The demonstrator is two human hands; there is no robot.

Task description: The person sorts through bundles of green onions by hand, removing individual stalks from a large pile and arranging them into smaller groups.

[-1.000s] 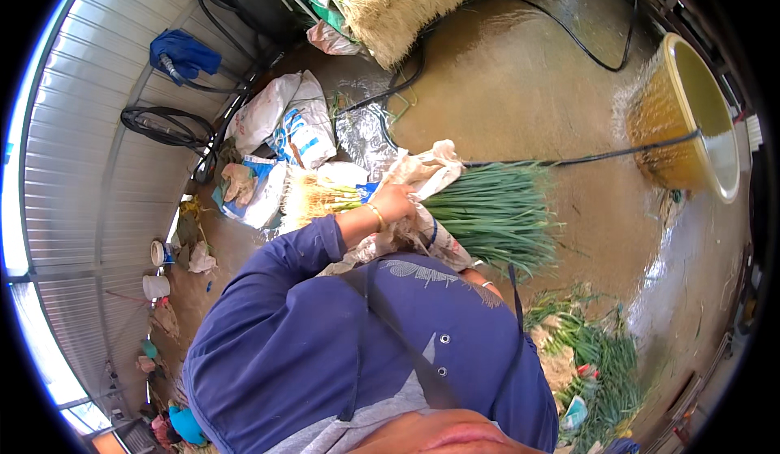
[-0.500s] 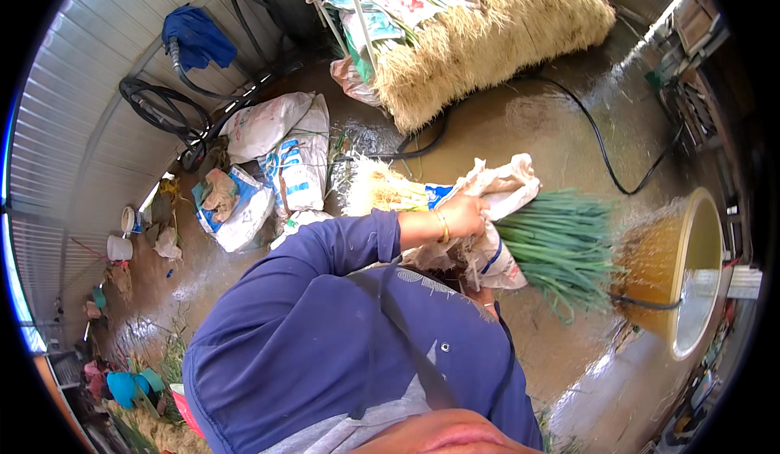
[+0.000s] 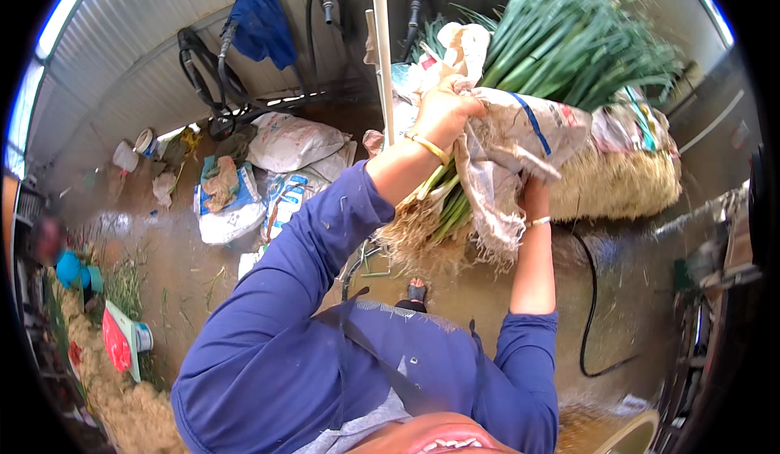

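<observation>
So you've got a ribbed metal wall (image 3: 114,88) curving along the far left, and the wet brown floor (image 3: 638,291) runs under pretty much everything. Far right there's a big stack of rooty bundles (image 3: 642,182), pale roots turned toward you. Your bunch of green stalks (image 3: 569,40) is up in front of you, looking tilted: leafy tops to the far right, roots to the near left, overlapping that stack from here, though I can't tell if they touch. It's around its middle that the sacking wrap (image 3: 536,125) sits, pale and frayed, with a blue stripe. White sacks (image 3: 296,141) lie in a heap to the left, well apart from the bunch. A black hose (image 3: 589,316) snakes over the floor on the right, and a blue cloth (image 3: 262,28) hangs by the far wall. Your left hand (image 3: 445,114) has its fingers clenched on the wrap near the root side. Your right hand (image 3: 535,194) goes up under the wrap's near edge; its fingers are hidden, so I can't tell if they're gripping. Smallest stuff: a yellow bangle (image 3: 431,147) on your left wrist and a pale bracelet (image 3: 537,222) on your right.
</observation>
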